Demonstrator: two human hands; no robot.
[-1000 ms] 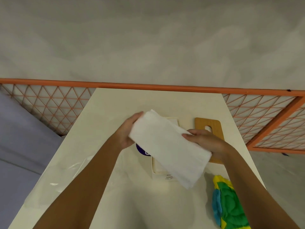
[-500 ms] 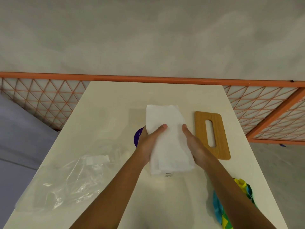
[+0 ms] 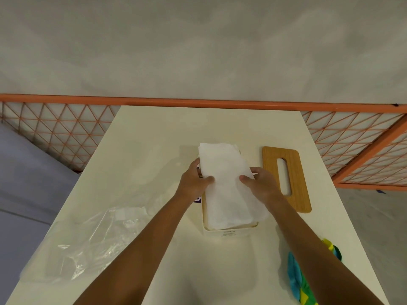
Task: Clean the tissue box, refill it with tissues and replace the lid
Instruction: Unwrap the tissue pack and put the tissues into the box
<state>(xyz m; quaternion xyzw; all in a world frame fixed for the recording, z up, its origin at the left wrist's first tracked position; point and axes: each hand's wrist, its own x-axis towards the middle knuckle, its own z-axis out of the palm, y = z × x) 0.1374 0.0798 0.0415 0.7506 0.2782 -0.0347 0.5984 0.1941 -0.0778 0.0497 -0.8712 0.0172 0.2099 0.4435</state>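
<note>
Surroundings: the wooden lid (image 3: 270, 168), slotted, lies flat on the cream table (image 3: 154, 139) just right of the tissue box (image 3: 229, 231), apart from it. A crumpled clear plastic wrapper (image 3: 88, 245) lies at the near left. A multicoloured cloth (image 3: 297, 280) lies at the near right edge. A purple-blue item (image 3: 197, 199) shows beside the box's left wall, mostly hidden by the left forearm. An orange lattice fence (image 3: 55, 133) runs behind the table.

Nothing lies between lid and box.

Grip: the left hand (image 3: 193, 181) and right hand (image 3: 262, 183) grasp the white tissue stack (image 3: 226, 194) by its long edges, thumbs on top. The stack's near end sits inside the box; its far end overhangs the far rim.

Change: one second ago the stack was held slantwise in the air above the box. Now it lines up with the box, whose near rim is exposed.
</note>
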